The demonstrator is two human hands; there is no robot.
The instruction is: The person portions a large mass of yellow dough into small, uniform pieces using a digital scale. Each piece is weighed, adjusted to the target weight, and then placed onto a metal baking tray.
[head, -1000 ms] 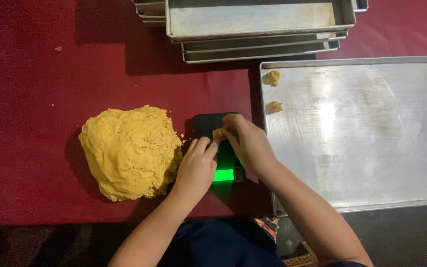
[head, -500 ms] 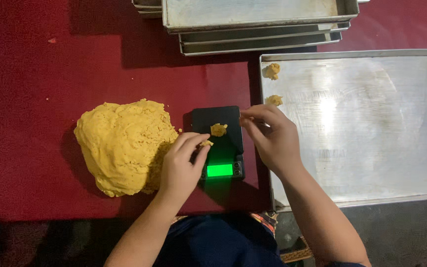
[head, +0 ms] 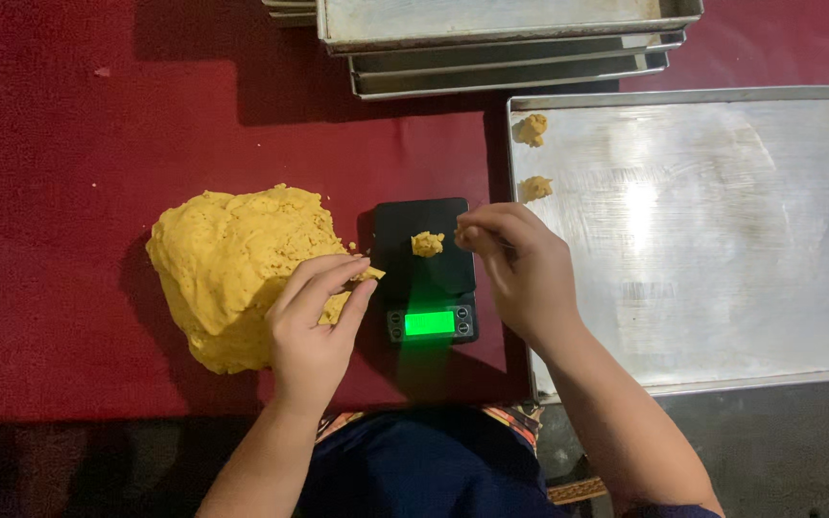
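Note:
A big mound of yellow dough [head: 232, 269] lies on the red cloth. Right of it stands a small black scale [head: 424, 269] with a lit green display and a small dough piece [head: 425, 244] on its platform. My left hand [head: 314, 326] rests against the mound's right side, its fingertips pinching a small bit of dough [head: 370, 274]. My right hand [head: 520, 264] hovers just right of the scale. Its fingertips are pinched together near the piece, and I see nothing in them.
A large metal tray [head: 722, 240] lies at the right with two small dough lumps [head: 531, 129] [head: 534, 187] along its left edge. A stack of metal trays [head: 501, 48] sits at the far edge. Red cloth [head: 69, 192] covers the table.
My right hand let go of the dough piece on the scale and drew slightly right. My left hand moved left from the scale to the mound, carrying a small bit.

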